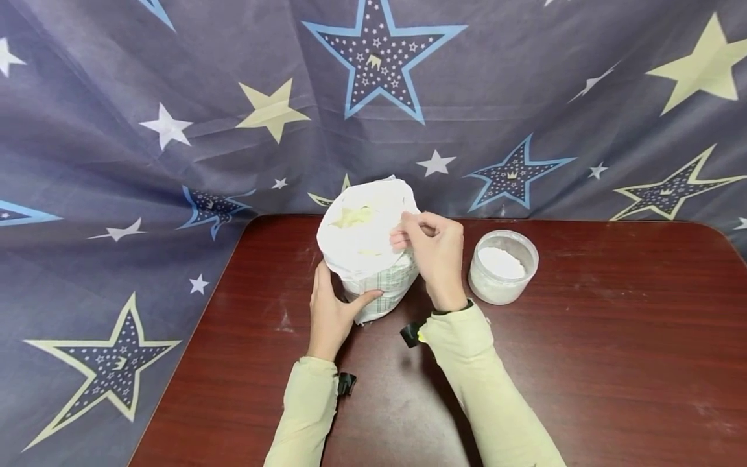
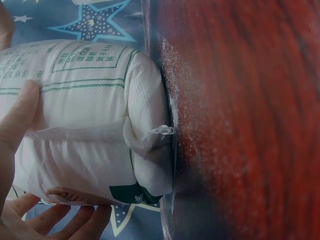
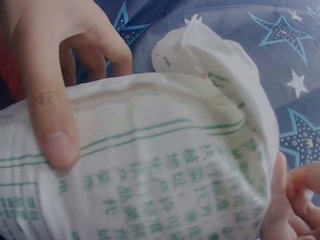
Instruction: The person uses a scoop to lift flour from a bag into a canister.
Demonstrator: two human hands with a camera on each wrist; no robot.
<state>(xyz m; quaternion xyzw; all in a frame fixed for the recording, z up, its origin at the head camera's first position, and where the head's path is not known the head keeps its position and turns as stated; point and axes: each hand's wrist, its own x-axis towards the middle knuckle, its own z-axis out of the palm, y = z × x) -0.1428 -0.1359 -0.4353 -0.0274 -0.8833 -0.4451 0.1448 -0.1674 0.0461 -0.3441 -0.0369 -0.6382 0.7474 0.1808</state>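
A white woven sack (image 1: 382, 282) with green print and an open, rolled-out mouth stands on the table, its inside bright white with pale yellow patches. My left hand (image 1: 332, 308) grips its near left side, thumb across the front; in the left wrist view the thumb (image 2: 22, 112) lies on the print and the fingers reach round the sack. At the right of the mouth, my right hand (image 1: 434, 250) pinches the rim with curled fingers. In the right wrist view the right hand (image 3: 295, 205) touches the sack's edge, partly out of frame.
Right of the sack stands a clear round tub (image 1: 496, 293) holding white powder (image 1: 502, 263). Pale smudges mark the brown wooden table (image 1: 613, 344). A star-patterned cloth (image 1: 513, 65) hangs behind the table and along its left side.
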